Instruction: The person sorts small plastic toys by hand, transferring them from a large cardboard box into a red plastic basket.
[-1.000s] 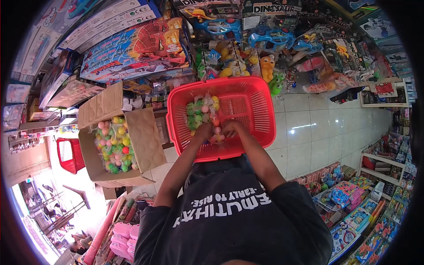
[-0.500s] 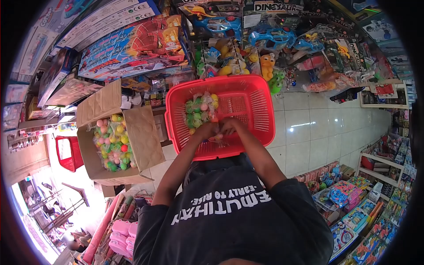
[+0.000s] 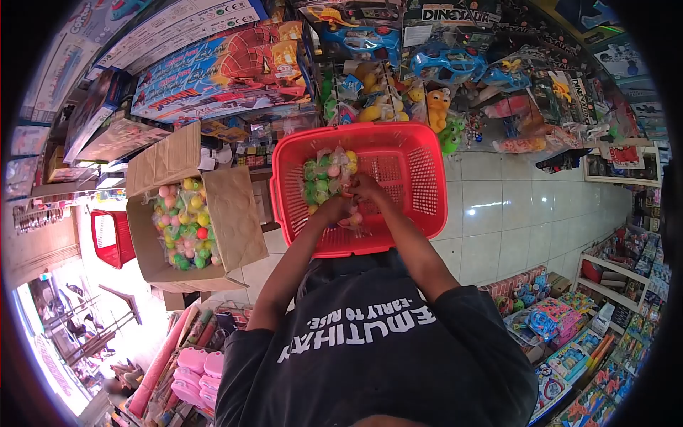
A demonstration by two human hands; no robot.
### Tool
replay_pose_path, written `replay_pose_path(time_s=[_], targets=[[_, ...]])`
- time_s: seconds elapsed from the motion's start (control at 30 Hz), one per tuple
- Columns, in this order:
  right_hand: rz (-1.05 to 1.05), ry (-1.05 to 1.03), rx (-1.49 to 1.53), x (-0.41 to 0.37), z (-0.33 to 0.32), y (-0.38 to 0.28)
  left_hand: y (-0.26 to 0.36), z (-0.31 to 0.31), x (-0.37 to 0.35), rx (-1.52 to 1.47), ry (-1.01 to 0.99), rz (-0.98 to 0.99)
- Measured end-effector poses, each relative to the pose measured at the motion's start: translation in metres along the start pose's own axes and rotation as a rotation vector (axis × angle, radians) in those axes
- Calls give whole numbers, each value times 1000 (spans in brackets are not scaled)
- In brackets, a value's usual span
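The person leans over a red plastic basket (image 3: 429, 142), both bare hands down inside it. The left hand (image 3: 336, 211) is in the near part, left of the middle, back turned up, right beside some plastic-wrapped balls (image 3: 353, 219), pink and orange ones, that show between it and the basket's near wall. Its fingers are tucked out of sight, so I can't tell whether it is clenched, released or grasping the wrap. The right hand (image 3: 365, 188) is a little farther in and to the right, fingers bent down toward the wrapped balls; whether they close on anything is too small to make out from here. The two hands are close together, the right one nearer the far wall.

A bunch of bagged balls (image 3: 325, 176), green, pink and yellow, lies in the left half of the basket, just beyond the left hand. The right half shows its slotted floor and wall.

To the left of the basket, an open cardboard box (image 3: 238, 213) holds many more balls (image 3: 186, 222) of the same colours, its flaps spread. Bagged toys (image 3: 380, 99) are packed beyond the basket's far edge, and pale floor tiles (image 3: 501, 206) stretch away to the right.
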State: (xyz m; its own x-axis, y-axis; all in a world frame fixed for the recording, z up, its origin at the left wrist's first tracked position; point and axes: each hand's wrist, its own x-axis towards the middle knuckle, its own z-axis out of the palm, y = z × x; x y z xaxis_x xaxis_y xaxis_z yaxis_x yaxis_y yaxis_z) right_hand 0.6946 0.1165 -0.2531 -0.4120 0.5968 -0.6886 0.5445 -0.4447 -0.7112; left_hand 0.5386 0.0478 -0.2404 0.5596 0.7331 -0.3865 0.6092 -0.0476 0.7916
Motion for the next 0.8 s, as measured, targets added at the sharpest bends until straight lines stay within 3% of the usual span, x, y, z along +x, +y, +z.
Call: replay_pose_path(time_s=[0.1, 0.17, 0.27, 0.37, 0.43, 0.57, 0.67, 0.73, 0.8], targets=[[-9, 22, 46, -9, 2, -6, -1, 2, 0, -248, 8, -79], [-69, 27, 29, -12, -3, -10, 2, 1, -2, -258, 69, -35], [61, -121, -96, -17, -27, -23, 9, -6, -5, -192, 118, 24], [52, -38, -54, -2, -39, -19, 23, -15, -10, -106, 96, 24], [-74, 218, 78, 25, -34, -5, 18, -12, -8, -91, 93, 5], [-194, 280, -15, 47, -21, 9, 7, -4, -4, -58, 116, -28], [-185, 259, 158, 52, -8, 12, 5, -3, -3, -29, 97, -43], [-235, 397, -91, 52, -4, 12, 6, -3, -3, -14, 88, -50], [-247, 393, -53, 48, -1, 10, 8, -1, -4, 12, 156, -25]])
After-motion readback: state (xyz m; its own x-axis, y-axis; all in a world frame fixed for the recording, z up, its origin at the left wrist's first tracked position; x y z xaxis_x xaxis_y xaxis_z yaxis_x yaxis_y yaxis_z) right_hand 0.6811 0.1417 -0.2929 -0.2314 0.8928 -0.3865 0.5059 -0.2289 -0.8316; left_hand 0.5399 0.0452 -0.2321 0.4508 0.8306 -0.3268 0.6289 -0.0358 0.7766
